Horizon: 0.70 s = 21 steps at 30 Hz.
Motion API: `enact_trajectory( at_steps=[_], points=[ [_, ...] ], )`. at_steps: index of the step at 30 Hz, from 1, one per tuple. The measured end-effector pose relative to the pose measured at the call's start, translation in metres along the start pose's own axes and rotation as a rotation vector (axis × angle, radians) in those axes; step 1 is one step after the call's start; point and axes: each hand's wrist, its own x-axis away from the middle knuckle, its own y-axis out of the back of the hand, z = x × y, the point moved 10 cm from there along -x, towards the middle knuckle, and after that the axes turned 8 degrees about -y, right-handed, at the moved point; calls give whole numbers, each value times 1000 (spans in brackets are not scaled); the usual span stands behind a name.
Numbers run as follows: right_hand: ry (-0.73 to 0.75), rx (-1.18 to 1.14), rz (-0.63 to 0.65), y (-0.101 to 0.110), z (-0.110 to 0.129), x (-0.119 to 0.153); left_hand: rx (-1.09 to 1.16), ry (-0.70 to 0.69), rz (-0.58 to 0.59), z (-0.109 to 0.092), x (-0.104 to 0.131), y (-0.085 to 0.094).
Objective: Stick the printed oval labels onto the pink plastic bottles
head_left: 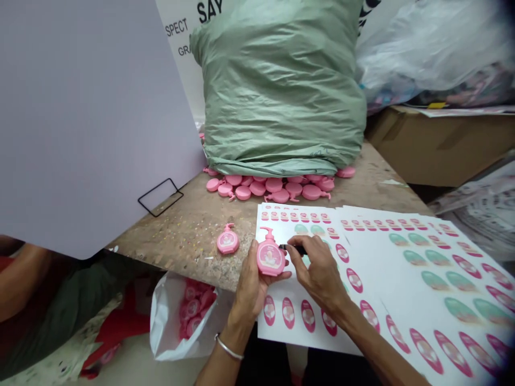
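Over the worktop (185,233), my left fingers (253,256) curl round a labelled pink bottle (270,259); my right fingers (296,261) pinch a dark tool (283,247). Another labelled bottle (228,243) looks done; many stickers (354,280) look unused.

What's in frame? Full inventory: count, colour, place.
Held pump bottle: 1, pink, left hand
Loose bottle: 1, pink, tabletop
Bottle pile: many, pink, at sack's base
Green sack: 1, table back
Sticker sheets: at least 2, white with pink and teal, table right
Table: 1, brown, centre
Open bag: 1, white, pink bottles inside, below table edge
Panel: 1, pale grey, left
Wire frame: 1, black, panel's lower edge
Box: 1, brown, right
Plastic: count unclear, whitish, above box
Wall: white, black lettering, back
Co-worker's arm: 1, far left
Small object: 1, dark, right fingers
Bracelet: 1, silvery, left wrist
Hands: 2, left, right
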Motion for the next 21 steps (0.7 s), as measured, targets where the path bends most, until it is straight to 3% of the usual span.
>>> enact_trajectory(
  at_steps=[2, 6, 12, 18, 21],
  points=[
    [68, 67, -13, 6, 7, 8, -31, -54, -16, 1, 4, -1],
    [56, -59, 57, 14, 4, 16, -94, -66, 23, 7, 12, -14],
    [46, 25, -84, 46, -7, 24, -150, -34, 82, 16, 25, -33],
    [-21, -112, -16, 51, -25, 34, -185, 0, 99, 30, 34, -41],
    [-20, -91, -65, 57, -30, 39, -178, 10, 110, 36, 36, -45]
  ],
)
